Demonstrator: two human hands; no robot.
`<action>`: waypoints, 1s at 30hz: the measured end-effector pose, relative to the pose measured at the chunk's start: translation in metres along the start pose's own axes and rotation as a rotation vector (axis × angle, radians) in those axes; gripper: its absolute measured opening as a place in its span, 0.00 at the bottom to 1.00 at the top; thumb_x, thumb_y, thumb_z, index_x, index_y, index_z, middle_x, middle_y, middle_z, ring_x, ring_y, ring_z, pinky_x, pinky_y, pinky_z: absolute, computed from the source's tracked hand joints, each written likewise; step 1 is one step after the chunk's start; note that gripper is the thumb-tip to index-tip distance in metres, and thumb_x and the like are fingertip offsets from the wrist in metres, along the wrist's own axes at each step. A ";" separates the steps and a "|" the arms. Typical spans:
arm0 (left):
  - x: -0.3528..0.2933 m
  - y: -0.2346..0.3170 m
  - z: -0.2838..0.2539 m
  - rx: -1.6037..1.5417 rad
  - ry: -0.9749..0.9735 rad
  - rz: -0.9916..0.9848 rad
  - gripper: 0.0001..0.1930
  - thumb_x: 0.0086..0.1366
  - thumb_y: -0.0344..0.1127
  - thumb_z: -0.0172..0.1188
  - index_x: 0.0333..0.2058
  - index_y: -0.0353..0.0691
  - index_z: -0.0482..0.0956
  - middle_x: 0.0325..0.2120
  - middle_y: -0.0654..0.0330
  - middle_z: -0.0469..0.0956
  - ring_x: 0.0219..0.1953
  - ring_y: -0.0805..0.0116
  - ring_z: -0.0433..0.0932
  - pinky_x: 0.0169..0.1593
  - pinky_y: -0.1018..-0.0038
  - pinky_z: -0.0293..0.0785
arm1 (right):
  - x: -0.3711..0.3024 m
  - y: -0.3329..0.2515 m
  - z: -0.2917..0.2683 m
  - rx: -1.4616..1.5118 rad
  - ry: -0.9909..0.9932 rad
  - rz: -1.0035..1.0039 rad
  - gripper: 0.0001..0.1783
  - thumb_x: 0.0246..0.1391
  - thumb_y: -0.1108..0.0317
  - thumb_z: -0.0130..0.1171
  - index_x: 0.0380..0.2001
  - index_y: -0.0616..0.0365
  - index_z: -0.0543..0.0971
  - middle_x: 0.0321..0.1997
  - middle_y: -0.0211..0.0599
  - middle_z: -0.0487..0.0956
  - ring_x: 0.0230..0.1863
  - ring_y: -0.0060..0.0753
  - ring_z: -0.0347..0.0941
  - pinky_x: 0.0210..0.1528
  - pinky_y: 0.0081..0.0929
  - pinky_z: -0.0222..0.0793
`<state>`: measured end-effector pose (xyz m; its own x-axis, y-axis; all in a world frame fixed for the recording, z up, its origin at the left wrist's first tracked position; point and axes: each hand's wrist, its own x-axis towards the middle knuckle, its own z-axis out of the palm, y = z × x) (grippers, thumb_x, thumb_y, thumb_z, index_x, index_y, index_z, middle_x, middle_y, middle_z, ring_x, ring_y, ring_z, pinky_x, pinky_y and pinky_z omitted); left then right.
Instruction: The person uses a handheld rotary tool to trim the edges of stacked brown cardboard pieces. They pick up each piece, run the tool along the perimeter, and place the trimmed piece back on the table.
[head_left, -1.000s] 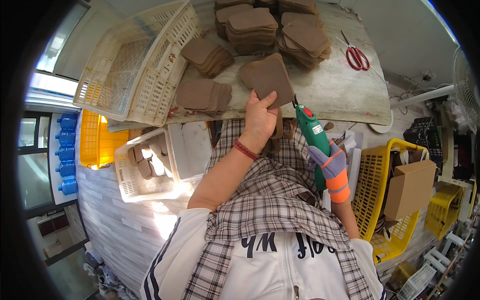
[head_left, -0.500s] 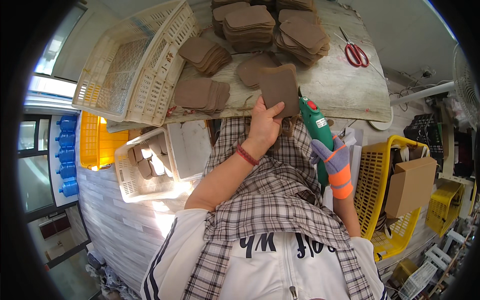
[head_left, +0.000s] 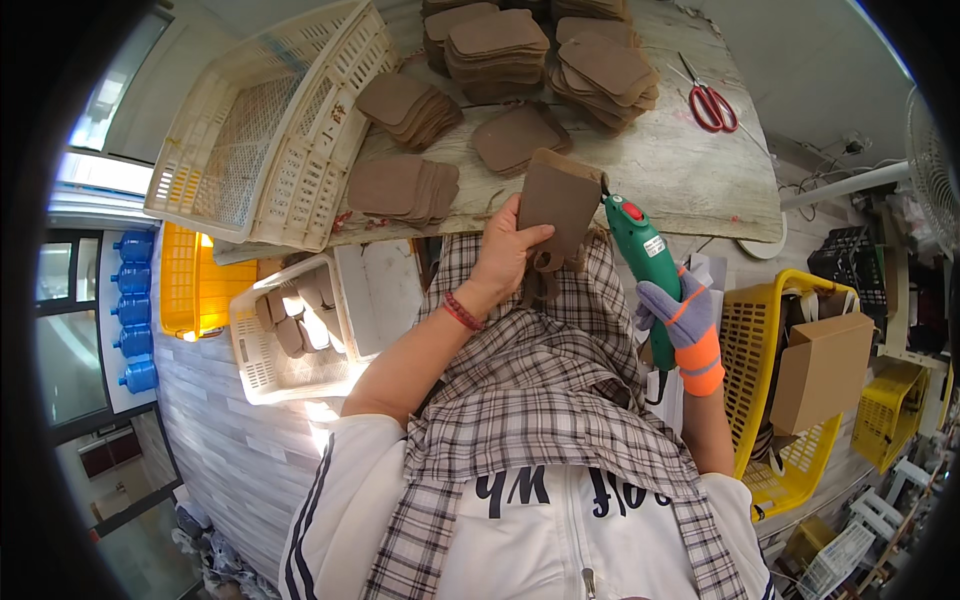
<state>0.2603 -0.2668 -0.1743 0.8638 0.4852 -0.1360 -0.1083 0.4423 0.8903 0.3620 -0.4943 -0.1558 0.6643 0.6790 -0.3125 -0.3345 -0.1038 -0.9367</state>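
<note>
My bare left hand (head_left: 507,250) pinches the lower left of a brown flat piece (head_left: 558,208), thumb on its face, over the table's near edge. In my right hand (head_left: 683,318), gloved in grey and orange, is a green corded power tool (head_left: 638,240) with a red button. Its dark tip meets or nearly meets the piece's upper right corner; contact is hard to tell. Below the piece, brown strips dangle over my plaid apron (head_left: 540,400). Just beyond on the table lies a small stack of similar brown pieces (head_left: 518,138).
More brown stacks (head_left: 497,50) stand farther back, near red-handled scissors (head_left: 711,107). A cream crate (head_left: 300,150) rests at the table's left. On the floor, another cream crate (head_left: 255,350) holds brown pieces; at right a yellow crate (head_left: 750,370) holds a cardboard box (head_left: 822,370).
My left hand has shifted left and slightly down, tilting the brown piece. My right hand has moved slightly right, and the tool's tip now points at the piece's upper corner.
</note>
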 end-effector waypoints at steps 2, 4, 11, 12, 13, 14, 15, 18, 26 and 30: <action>0.001 0.010 -0.012 0.071 -0.045 -0.024 0.21 0.58 0.17 0.51 0.52 0.34 0.67 0.46 0.60 0.74 0.45 0.73 0.74 0.49 0.77 0.72 | -0.005 -0.003 -0.005 -0.060 -0.023 0.052 0.22 0.47 0.65 0.66 0.43 0.66 0.72 0.24 0.31 0.76 0.19 0.18 0.71 0.20 0.16 0.67; 0.003 0.016 -0.028 0.141 -0.099 -0.050 0.22 0.57 0.17 0.52 0.52 0.34 0.67 0.45 0.61 0.74 0.44 0.74 0.74 0.49 0.78 0.71 | -0.010 -0.007 -0.007 -0.093 -0.059 0.086 0.22 0.47 0.65 0.66 0.42 0.66 0.72 0.23 0.31 0.76 0.19 0.18 0.71 0.21 0.16 0.67; 0.000 0.045 -0.038 0.525 -0.240 -0.139 0.21 0.54 0.18 0.54 0.49 0.33 0.71 0.42 0.64 0.75 0.42 0.78 0.72 0.47 0.80 0.70 | -0.018 0.001 -0.007 -0.184 -0.129 0.068 0.24 0.44 0.64 0.69 0.41 0.67 0.73 0.24 0.31 0.76 0.21 0.17 0.71 0.23 0.16 0.67; -0.001 0.045 -0.037 0.544 -0.252 -0.150 0.21 0.54 0.18 0.54 0.48 0.33 0.71 0.42 0.64 0.75 0.42 0.79 0.72 0.47 0.80 0.70 | -0.018 0.001 -0.006 -0.217 -0.122 0.061 0.24 0.43 0.63 0.69 0.40 0.67 0.74 0.24 0.31 0.77 0.22 0.17 0.71 0.23 0.16 0.67; -0.002 0.045 -0.036 0.563 -0.265 -0.161 0.21 0.54 0.18 0.54 0.48 0.33 0.71 0.42 0.64 0.75 0.42 0.79 0.72 0.46 0.80 0.70 | -0.018 0.003 -0.006 -0.223 -0.113 0.053 0.24 0.43 0.63 0.69 0.40 0.67 0.74 0.24 0.31 0.77 0.22 0.16 0.71 0.23 0.16 0.67; -0.004 0.044 -0.036 0.545 -0.264 -0.184 0.21 0.54 0.19 0.55 0.48 0.33 0.71 0.41 0.65 0.75 0.41 0.79 0.72 0.46 0.80 0.70 | -0.018 0.006 -0.005 -0.230 -0.105 0.044 0.24 0.43 0.63 0.69 0.40 0.67 0.74 0.24 0.31 0.77 0.22 0.16 0.71 0.24 0.15 0.67; -0.006 0.042 -0.036 0.527 -0.263 -0.207 0.21 0.53 0.19 0.55 0.48 0.33 0.71 0.40 0.65 0.75 0.41 0.79 0.72 0.47 0.80 0.70 | -0.017 0.007 -0.004 -0.237 -0.097 0.036 0.24 0.42 0.63 0.70 0.39 0.67 0.75 0.24 0.31 0.77 0.23 0.16 0.71 0.24 0.15 0.67; -0.013 0.039 -0.029 0.512 -0.240 -0.253 0.21 0.54 0.19 0.55 0.48 0.33 0.71 0.41 0.65 0.75 0.41 0.78 0.72 0.46 0.80 0.70 | -0.016 0.006 0.001 -0.258 -0.071 0.013 0.23 0.42 0.62 0.69 0.39 0.66 0.75 0.24 0.30 0.77 0.23 0.15 0.71 0.25 0.15 0.67; -0.012 0.047 -0.035 0.662 -0.285 -0.284 0.19 0.54 0.19 0.54 0.46 0.35 0.70 0.39 0.65 0.74 0.39 0.78 0.71 0.42 0.81 0.69 | -0.012 0.005 0.004 -0.250 -0.112 0.021 0.22 0.43 0.62 0.69 0.38 0.65 0.75 0.22 0.30 0.77 0.22 0.15 0.71 0.24 0.16 0.67; -0.010 0.059 -0.040 0.819 -0.213 -0.134 0.15 0.53 0.19 0.57 0.40 0.37 0.70 0.38 0.65 0.75 0.39 0.79 0.72 0.43 0.81 0.68 | -0.015 0.003 0.005 -0.229 -0.130 0.075 0.22 0.44 0.63 0.68 0.39 0.66 0.74 0.23 0.31 0.77 0.21 0.16 0.71 0.23 0.16 0.67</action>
<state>0.2252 -0.2156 -0.1377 0.9269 0.2795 -0.2505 0.3196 -0.2380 0.9172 0.3480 -0.5007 -0.1532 0.5472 0.7492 -0.3731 -0.2094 -0.3090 -0.9277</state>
